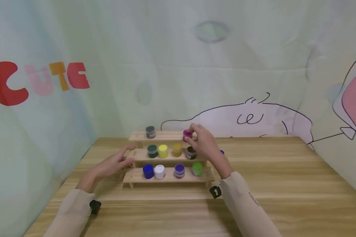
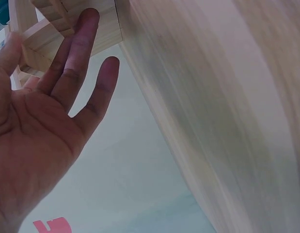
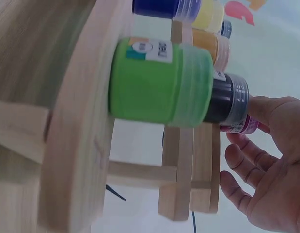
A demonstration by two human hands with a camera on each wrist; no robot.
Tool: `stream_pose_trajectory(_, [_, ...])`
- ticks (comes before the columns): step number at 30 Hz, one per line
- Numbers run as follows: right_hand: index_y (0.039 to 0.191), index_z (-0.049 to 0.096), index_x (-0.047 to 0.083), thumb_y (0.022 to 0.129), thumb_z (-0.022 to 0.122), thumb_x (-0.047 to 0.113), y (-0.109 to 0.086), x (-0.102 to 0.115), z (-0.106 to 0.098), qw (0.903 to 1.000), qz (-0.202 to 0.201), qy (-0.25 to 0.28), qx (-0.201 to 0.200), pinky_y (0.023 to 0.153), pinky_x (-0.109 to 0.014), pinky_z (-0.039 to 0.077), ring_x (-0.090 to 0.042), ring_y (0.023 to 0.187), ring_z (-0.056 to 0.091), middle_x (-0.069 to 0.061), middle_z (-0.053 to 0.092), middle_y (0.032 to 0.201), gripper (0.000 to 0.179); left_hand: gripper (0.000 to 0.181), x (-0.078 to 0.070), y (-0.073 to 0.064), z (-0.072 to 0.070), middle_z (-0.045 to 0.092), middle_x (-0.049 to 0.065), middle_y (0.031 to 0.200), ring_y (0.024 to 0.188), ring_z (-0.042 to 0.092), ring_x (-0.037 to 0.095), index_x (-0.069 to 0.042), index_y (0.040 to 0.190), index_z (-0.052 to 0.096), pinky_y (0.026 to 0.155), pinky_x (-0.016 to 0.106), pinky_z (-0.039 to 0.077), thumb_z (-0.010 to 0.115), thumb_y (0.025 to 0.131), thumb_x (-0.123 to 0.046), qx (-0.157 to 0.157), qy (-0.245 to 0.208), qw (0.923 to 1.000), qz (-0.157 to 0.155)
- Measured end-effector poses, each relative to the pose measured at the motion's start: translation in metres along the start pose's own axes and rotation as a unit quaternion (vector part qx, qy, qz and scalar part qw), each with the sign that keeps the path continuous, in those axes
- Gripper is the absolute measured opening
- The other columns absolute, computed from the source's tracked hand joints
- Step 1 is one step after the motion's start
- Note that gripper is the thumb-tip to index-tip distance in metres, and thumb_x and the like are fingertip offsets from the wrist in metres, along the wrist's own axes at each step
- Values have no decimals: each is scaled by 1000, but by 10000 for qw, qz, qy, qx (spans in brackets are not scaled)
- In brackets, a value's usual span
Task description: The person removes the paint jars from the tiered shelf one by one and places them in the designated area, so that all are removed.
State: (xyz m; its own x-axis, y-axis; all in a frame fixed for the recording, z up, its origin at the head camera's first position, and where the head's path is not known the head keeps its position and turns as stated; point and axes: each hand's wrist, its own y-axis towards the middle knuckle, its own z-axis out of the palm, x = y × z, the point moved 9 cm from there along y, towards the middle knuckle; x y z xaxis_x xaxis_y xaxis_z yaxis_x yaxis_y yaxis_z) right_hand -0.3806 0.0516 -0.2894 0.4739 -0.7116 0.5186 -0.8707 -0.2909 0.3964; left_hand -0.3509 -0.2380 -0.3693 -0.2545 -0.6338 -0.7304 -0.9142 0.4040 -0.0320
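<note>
A stepped wooden rack (image 1: 169,179) with three tiers carries small paint jars. On the right of its top tier, my right hand (image 1: 206,141) pinches a magenta paint jar (image 1: 187,135) between thumb and fingers. In the right wrist view, that magenta jar (image 3: 250,126) is partly hidden behind a black jar (image 3: 225,99). My left hand (image 1: 111,165) is at the rack's left end, fingers extended against or close beside the middle tier. The left wrist view shows the left hand (image 2: 40,126) with its fingers apart, reaching to the rack's wooden side (image 2: 103,29).
A grey jar (image 1: 150,132) stands at top left. Green, yellow, ochre and black jars share the middle tier; blue, white (image 1: 159,172), purple (image 1: 179,171) and light green (image 1: 197,169) ones the bottom. A blue item (image 1: 222,152) peeks past my right wrist. Behind hangs a printed curtain (image 1: 166,92).
</note>
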Motion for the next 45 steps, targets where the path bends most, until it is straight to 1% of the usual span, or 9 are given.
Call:
stream_pose_trajectory(5, [103, 58, 17, 97, 69, 24, 0, -4, -3, 10000, 57, 0, -3, 63, -32, 42, -19, 75, 49, -2, 60, 106, 15, 61, 1, -3, -1, 63, 24, 125, 113, 63, 35, -5, 153, 20, 99, 57, 44, 46, 108, -35, 1, 12, 10000, -67])
stream_pose_trajectory(8, [104, 58, 18, 97, 69, 26, 1, -5, -3, 9999, 53, -42, 84, 63, -32, 42, -19, 74, 48, -1, 60, 106, 15, 61, 3, -5, -2, 63, 23, 125, 113, 62, 35, -5, 153, 21, 100, 58, 43, 46, 108, -37, -40, 18, 9998, -170])
stream_pose_trajectory(13, [107, 59, 17, 96, 70, 26, 1, -10, -10, 9997, 115, 44, 198, 65, -32, 43, -18, 75, 50, 0, 61, 104, 18, 63, 3, -5, -1, 60, 27, 128, 118, 60, 38, -5, 154, 19, 101, 59, 43, 45, 108, -39, -53, 64, 9998, -184])
stream_pose_trajectory(18, [121, 59, 11, 97, 70, 25, 0, -20, -19, 9993, 135, 162, 304, 64, -32, 44, -18, 73, 53, -4, 65, 111, 30, 63, 4, -5, -1, 57, 30, 131, 121, 58, 41, -7, 155, 19, 102, 59, 42, 45, 108, -40, -66, 86, 9997, -210])
stream_pose_trajectory(23, [135, 55, 6, 97, 70, 23, -3, -32, -30, 9988, 175, 144, 431, 67, -32, 46, -19, 78, 56, -10, 64, 122, 44, 63, 3, -3, -1, 57, 31, 132, 122, 57, 41, -6, 154, 19, 101, 59, 42, 45, 108, -39, -53, 76, 9998, -159])
stream_pose_trajectory(28, [130, 61, 4, 96, 71, 22, -6, -41, -41, 9982, 171, 148, 552, 68, -33, 44, -20, 80, 55, -9, 65, 118, 40, 63, 3, -1, -1, 59, 29, 129, 119, 59, 39, -5, 155, 18, 100, 57, 44, 45, 108, -38, -31, 59, 9999, -104])
stream_pose_trajectory(35, [123, 64, 6, 93, 74, 20, -13, -49, -51, 9963, 233, 267, 786, 63, -32, 44, -20, 74, 53, -7, 64, 111, 34, 65, 2, -1, 0, 58, 28, 129, 120, 58, 39, -6, 155, 17, 100, 56, 45, 46, 108, -39, 20, 1, 9999, -125])
stream_pose_trajectory(42, [114, 65, 8, 91, 76, 17, -20, -62, -60, 9936, 298, 525, 955, 66, -34, 47, -22, 78, 57, -8, 64, 107, 28, 65, 3, 0, 1, 61, 24, 126, 119, 59, 36, -7, 156, 16, 99, 55, 45, 46, 107, -39, 52, 23, 9999, -160])
stream_pose_trajectory(45, [115, 65, 9, 90, 77, 16, -23, -67, -63, 9912, 344, 609, 1122, 70, -35, 49, -23, 83, 60, -8, 63, 109, 28, 65, 3, 0, 1, 62, 21, 124, 117, 59, 34, -7, 156, 17, 99, 55, 46, 46, 107, -39, 53, 19, 9999, -158])
